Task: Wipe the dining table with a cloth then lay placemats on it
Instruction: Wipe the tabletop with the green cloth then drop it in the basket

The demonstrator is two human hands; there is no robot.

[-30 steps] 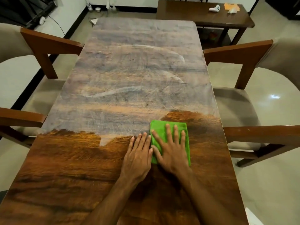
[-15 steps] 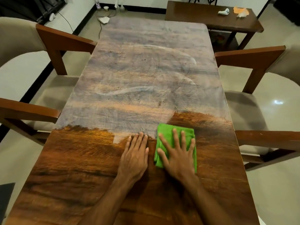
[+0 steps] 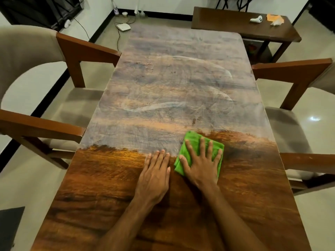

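Observation:
A folded green cloth (image 3: 192, 142) lies on the long wooden dining table (image 3: 174, 84), right of the table's middle line. My right hand (image 3: 201, 163) presses flat on the cloth with spread, straight fingers. My left hand (image 3: 155, 174) rests flat on the bare wood just left of the cloth, fingers together. The near part of the tabletop looks dark and glossy. The far part is dull grey with pale curved smear marks. No placemats are in view.
Two beige chairs with wooden arms flank the table, one at the left (image 3: 32, 57) and one at the right (image 3: 308, 73). A side table (image 3: 235, 26) with a white object and an orange item stands beyond the far end. Cables and a white device (image 3: 123, 27) lie on the floor.
My right hand has pushed the cloth slightly away from me and turned it a little. My left hand stays flat beside it. My head has moved, showing more of the far end.

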